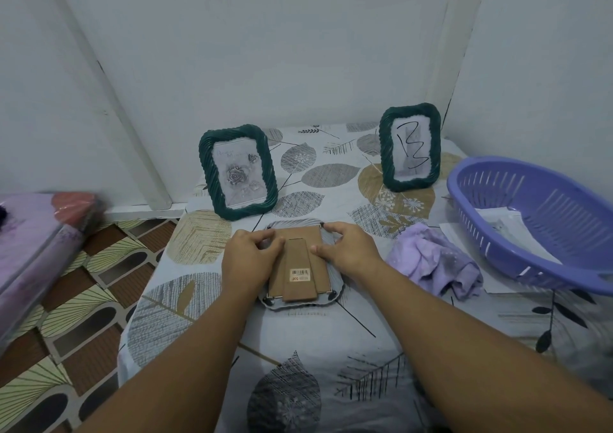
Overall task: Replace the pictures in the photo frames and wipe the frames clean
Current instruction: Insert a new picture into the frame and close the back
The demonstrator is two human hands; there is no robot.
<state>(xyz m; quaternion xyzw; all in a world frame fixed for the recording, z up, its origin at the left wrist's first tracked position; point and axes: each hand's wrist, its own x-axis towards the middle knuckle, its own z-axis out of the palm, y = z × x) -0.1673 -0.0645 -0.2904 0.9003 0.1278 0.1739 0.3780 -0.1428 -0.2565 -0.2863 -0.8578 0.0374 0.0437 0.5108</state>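
Leaf-patterned cloth table (205,300) holds a face-down grey photo frame (300,263), brown backing up, before the green rose frame (238,172). Left hand (247,256) and right hand (346,250) seemingly pinch its upper clips; forcing could bend them.

Dim, even, bluish light fills the scene, with only faint soft shadows. The centre is fairly sharp. Wide-angle distortion bends the wall edges, and the purple wrapped bundle (36,253) at the left edge looks smeared.
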